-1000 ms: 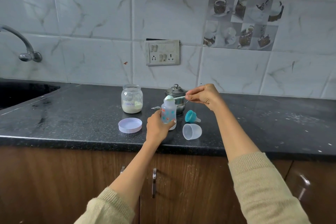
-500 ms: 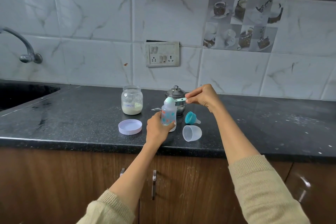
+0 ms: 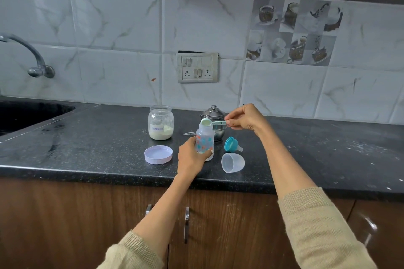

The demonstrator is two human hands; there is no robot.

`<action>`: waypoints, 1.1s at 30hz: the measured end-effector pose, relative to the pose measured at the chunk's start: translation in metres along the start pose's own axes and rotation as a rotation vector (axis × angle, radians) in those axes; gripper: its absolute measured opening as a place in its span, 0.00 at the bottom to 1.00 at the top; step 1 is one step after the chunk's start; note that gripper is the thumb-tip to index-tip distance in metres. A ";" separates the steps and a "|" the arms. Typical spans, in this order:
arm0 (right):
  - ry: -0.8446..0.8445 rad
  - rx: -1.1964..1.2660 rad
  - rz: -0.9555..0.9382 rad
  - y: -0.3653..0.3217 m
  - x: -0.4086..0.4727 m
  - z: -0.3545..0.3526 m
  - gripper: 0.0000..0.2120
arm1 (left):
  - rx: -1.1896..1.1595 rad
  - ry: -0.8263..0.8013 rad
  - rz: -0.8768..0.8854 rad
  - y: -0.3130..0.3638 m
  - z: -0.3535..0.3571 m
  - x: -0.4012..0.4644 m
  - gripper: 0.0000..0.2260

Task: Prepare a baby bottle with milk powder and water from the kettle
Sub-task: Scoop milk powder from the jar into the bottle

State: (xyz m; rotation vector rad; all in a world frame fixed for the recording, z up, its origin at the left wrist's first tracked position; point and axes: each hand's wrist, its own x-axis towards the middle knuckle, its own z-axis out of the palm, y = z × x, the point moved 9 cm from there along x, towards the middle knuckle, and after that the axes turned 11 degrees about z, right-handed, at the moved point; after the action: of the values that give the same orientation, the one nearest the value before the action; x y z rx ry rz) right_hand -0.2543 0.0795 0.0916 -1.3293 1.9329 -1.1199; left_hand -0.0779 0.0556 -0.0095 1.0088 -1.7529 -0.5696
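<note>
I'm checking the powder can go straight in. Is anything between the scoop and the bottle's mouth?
Nothing visible. The scoop, pinched by the right hand, sits right at the open mouth of the bottle, which the left hand holds. The teal nipple ring and clear cap lie aside on the counter.

Scoop over bottle mouth.
Left hand [image 3: 189, 157] is gripping the bottle [image 3: 205, 140] on the surface [image 3: 87, 137]; right hand [image 3: 244, 118] is pinching the scoop [image 3: 206, 122].
</note>
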 end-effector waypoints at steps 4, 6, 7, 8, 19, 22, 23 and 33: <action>-0.028 -0.003 0.034 0.003 0.002 0.001 0.12 | 0.006 0.001 0.005 0.001 0.001 0.000 0.22; -0.048 0.002 0.040 0.004 0.003 0.002 0.12 | 0.005 0.002 0.003 0.000 0.001 0.000 0.22; -0.054 0.002 0.039 0.004 0.004 0.003 0.12 | 0.004 0.003 0.003 0.000 0.000 0.000 0.22; -0.058 0.003 0.037 0.004 0.004 0.004 0.12 | 0.004 0.002 0.003 0.000 0.000 0.000 0.22; -0.124 0.362 0.170 0.025 0.011 0.009 0.10 | -0.006 0.013 -0.003 -0.001 0.000 0.000 0.23; -0.166 0.437 0.186 0.025 0.010 0.011 0.08 | -0.021 0.023 -0.004 -0.002 -0.001 0.000 0.23; -0.177 0.453 0.187 0.025 0.009 0.011 0.08 | -0.024 0.022 -0.002 -0.001 -0.002 0.000 0.23; -0.212 0.544 0.149 -0.016 0.017 0.017 0.08 | -0.125 0.138 0.025 0.014 -0.037 0.014 0.39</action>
State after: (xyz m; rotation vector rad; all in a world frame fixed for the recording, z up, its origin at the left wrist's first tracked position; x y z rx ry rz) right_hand -0.2395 0.0558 0.0972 -0.9443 1.4095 -1.2549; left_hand -0.0516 0.0541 0.0228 0.9166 -1.5861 -0.5726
